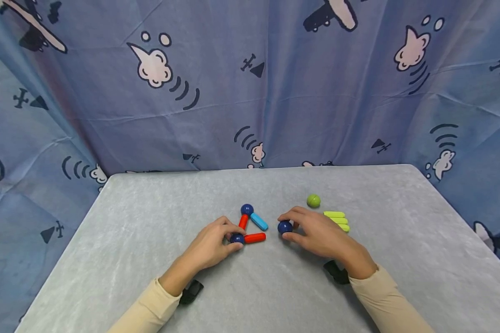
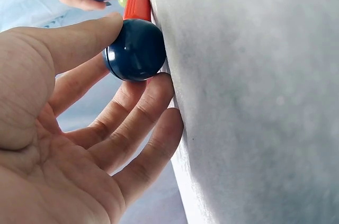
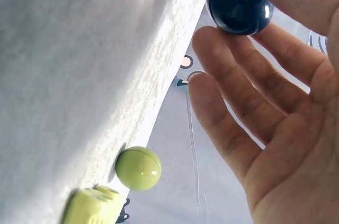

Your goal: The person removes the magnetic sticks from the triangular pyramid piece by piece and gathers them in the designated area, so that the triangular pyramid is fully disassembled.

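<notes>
My left hand (image 1: 213, 243) pinches a dark blue ball (image 2: 136, 50) between thumb and fingers, its other fingers spread beside the tabletop. A red rod (image 1: 255, 238) sticks out from that ball to the right, and another red rod (image 1: 243, 221) runs from near it up to a second blue ball (image 1: 247, 210). From this far ball a light blue rod (image 1: 259, 221) slants down to the right. Right of these pieces, my right hand (image 1: 318, 232) pinches a third blue ball (image 3: 239, 2) between thumb and fingertips, apart from the red rod's end.
Beyond the right hand a green ball (image 1: 314, 200) lies on the grey-covered table (image 1: 158, 203). Several yellow-green rods (image 1: 335, 214) lie side by side just right of that hand, partly hidden by it. A patterned blue curtain (image 1: 216, 92) hangs behind the table.
</notes>
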Demonstrator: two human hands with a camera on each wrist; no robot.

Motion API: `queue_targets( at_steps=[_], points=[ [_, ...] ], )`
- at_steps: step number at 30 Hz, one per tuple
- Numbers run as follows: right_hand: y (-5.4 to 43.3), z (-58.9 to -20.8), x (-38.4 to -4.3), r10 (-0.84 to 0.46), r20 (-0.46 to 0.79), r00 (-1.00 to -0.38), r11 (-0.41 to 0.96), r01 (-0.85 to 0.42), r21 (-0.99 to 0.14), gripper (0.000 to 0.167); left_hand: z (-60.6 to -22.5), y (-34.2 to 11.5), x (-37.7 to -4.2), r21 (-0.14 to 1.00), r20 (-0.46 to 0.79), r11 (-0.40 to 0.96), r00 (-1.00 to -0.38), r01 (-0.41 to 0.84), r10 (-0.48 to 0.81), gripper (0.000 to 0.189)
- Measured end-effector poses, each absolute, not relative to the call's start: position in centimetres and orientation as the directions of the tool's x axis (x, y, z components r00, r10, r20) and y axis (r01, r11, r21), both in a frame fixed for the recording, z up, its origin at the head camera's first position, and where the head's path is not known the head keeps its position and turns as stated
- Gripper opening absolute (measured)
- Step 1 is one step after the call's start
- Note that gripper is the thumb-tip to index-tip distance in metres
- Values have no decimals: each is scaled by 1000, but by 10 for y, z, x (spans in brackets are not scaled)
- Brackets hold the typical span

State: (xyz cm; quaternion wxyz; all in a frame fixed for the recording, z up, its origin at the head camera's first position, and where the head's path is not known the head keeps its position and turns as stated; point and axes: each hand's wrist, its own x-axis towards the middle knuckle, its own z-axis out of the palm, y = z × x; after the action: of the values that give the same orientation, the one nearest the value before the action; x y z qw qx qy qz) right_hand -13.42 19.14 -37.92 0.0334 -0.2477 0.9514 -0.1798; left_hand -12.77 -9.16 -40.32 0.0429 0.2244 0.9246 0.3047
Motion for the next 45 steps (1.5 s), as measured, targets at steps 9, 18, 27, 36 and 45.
queue_targets(
  at_steps=[9,18,27,36,45],
  points=[
    [191,-377,-137,-472,12,-881,819,-444,-363,39,-404,-94,-128,584,52,718,-900,379,433,26],
    [204,-368,-141,-475,69,-877,812,-468,-348,38,-404,-94,-129,599,45,705,-895,380,444,27],
    [232,-361,-157,-445,65,-893,831,-439,-342,39,-403,-94,-131,620,26,693,-893,367,449,29],
    [239,-359,-186,-449,68,-891,831,-445,-335,41,-403,-94,-132,623,12,696,-894,357,447,29],
    [235,-367,-208,-444,33,-896,834,-426,-350,42,-403,-94,-132,627,18,692,-894,358,447,29]
  ],
)
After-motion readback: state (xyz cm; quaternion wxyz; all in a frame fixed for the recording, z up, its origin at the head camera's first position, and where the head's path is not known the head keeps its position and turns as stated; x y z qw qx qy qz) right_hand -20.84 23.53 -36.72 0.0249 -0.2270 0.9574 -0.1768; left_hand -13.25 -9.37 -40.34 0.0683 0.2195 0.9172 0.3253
